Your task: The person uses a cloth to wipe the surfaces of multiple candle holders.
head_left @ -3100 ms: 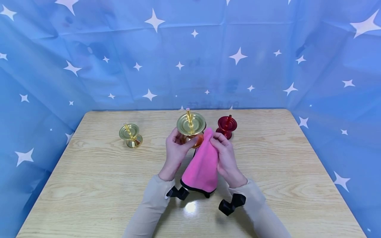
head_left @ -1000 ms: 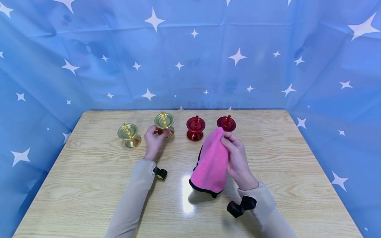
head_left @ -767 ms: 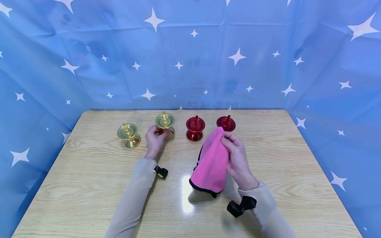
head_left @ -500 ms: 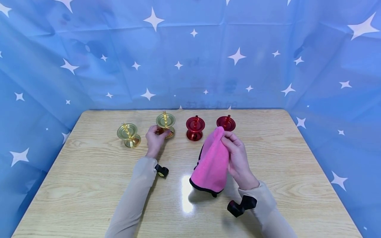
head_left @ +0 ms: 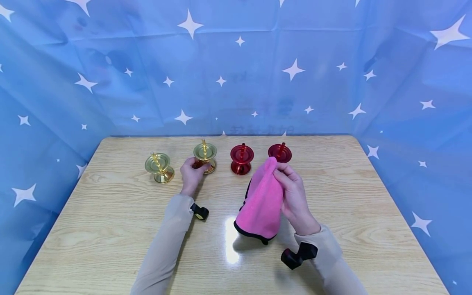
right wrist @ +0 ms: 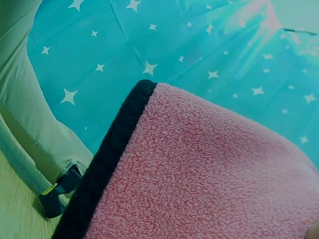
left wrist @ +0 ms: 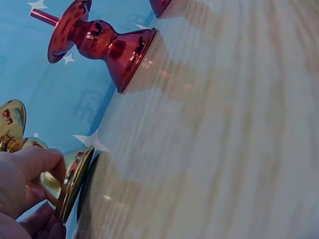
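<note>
My left hand grips the lower part of a gold candlestick with a shallow dish and a short upright stem. In the left wrist view, thumb and fingers hold the waist and foot of this gold candlestick, its foot close over the table. My right hand pinches the top of a pink fleecy cloth with black edging, which hangs down over the table's middle. In the right wrist view the pink cloth fills much of the picture and covers most of the hand.
Another gold candlestick stands left of my left hand. To the right are a red candlestick and a second red candlestick, partly behind the cloth. A blue star-patterned curtain borders the wooden table.
Earlier both hands were together at the middle, cloth against the gold candlestick. My left hand has since carried it left beside the other gold one; the right hand drew back slightly with the cloth.
</note>
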`<state>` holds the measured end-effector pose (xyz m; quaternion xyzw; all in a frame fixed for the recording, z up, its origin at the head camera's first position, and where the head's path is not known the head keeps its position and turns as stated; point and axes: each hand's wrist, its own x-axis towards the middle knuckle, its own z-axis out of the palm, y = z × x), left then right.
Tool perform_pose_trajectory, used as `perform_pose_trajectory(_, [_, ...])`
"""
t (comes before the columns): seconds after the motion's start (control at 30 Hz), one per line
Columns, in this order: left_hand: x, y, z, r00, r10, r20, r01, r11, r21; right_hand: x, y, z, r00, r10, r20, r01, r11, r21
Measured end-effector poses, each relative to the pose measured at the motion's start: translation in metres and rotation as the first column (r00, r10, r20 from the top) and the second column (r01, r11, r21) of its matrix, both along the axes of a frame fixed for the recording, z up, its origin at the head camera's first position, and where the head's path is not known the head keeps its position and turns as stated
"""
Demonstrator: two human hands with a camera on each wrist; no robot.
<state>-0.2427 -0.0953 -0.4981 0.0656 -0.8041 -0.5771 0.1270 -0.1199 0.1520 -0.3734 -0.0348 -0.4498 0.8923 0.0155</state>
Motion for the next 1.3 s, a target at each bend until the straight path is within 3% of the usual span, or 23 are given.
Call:
perform_pose_trajectory(0.47, [-0.003, -0.007, -0.004, 0.999, -0.003, 0.033, 0.004, 1.000, -0.026, 0.001, -0.002, 0.000, 1.000, 0.013, -0.001, -0.013, 1.000, -0.001])
perform_pose_trajectory(0.67, [0.000, -0.010, -0.002, 0.998, -0.041, 0.048, 0.044, 0.997, -0.064, 0.001, -0.002, -0.003, 0.999, 0.022, -0.037, -0.022, 1.000, 0.000])
perform_pose_trajectory(0.73, [0.003, -0.011, -0.001, 0.997, -0.041, 0.063, 0.045, 0.997, -0.058, 0.000, -0.002, -0.006, 0.998, 0.026, -0.049, -0.026, 1.000, 0.010])
perform_pose_trajectory(0.77, [0.005, -0.012, 0.000, 0.997, -0.040, 0.071, 0.043, 0.998, -0.053, -0.006, 0.002, -0.020, 0.996, 0.047, -0.079, -0.048, 0.999, -0.022])
perform_pose_trajectory(0.87, [0.012, -0.016, 0.002, 0.995, -0.028, 0.095, 0.032, 0.999, -0.034, -0.007, 0.003, -0.022, 0.995, 0.047, -0.091, -0.048, 0.999, -0.012])
perform_pose_trajectory(0.97, [0.021, -0.021, 0.003, 0.993, -0.027, 0.115, 0.028, 1.000, -0.007, -0.006, 0.002, -0.021, 0.995, 0.045, -0.085, -0.047, 0.999, -0.027])
perform_pose_trajectory(1.0, [0.023, -0.023, 0.004, 0.993, -0.026, 0.119, 0.025, 1.000, 0.007, 0.001, -0.002, -0.007, 0.998, 0.026, -0.055, -0.026, 1.000, 0.004])
perform_pose_trajectory(1.17, [0.037, -0.034, 0.008, 0.992, -0.009, 0.124, 0.002, 0.999, 0.053, 0.001, -0.003, -0.002, 1.000, 0.023, -0.017, -0.024, 0.999, -0.021])
perform_pose_trajectory(1.3, [0.045, -0.043, 0.010, 0.992, 0.038, 0.122, -0.042, 0.998, 0.036, 0.001, -0.004, 0.000, 1.000, 0.023, 0.001, -0.023, 0.999, -0.023])
